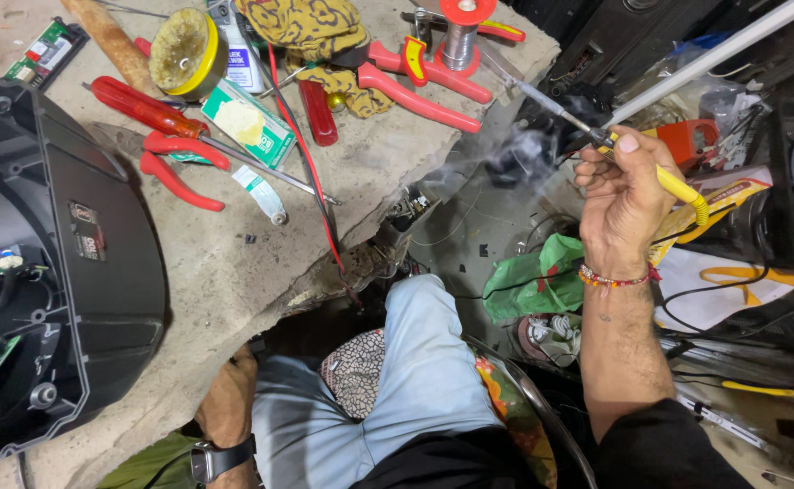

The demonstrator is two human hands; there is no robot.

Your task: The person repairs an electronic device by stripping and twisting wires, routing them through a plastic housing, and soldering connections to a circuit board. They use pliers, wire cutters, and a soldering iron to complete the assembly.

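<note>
My right hand (623, 195) is raised off the right edge of the stone slab (234, 272) and grips a soldering iron (678, 186) with a yellow handle. Its metal tip (533, 95) points up-left toward a solder spool (459, 36), and grey smoke hangs just below the tip. My left hand (229, 398) is low beside my knee, under the slab's front edge; a dark wristwatch sits on that wrist, and the fingers are hidden from view.
On the slab lie red pliers (175, 167), a red screwdriver (143, 104), red cutters (424, 77), a yellow-rimmed flux tin (180, 50), a small green box (248, 122) and a patterned cloth (311, 27). A black open casing (62, 254) fills the left. Clutter and bags crowd the floor at right.
</note>
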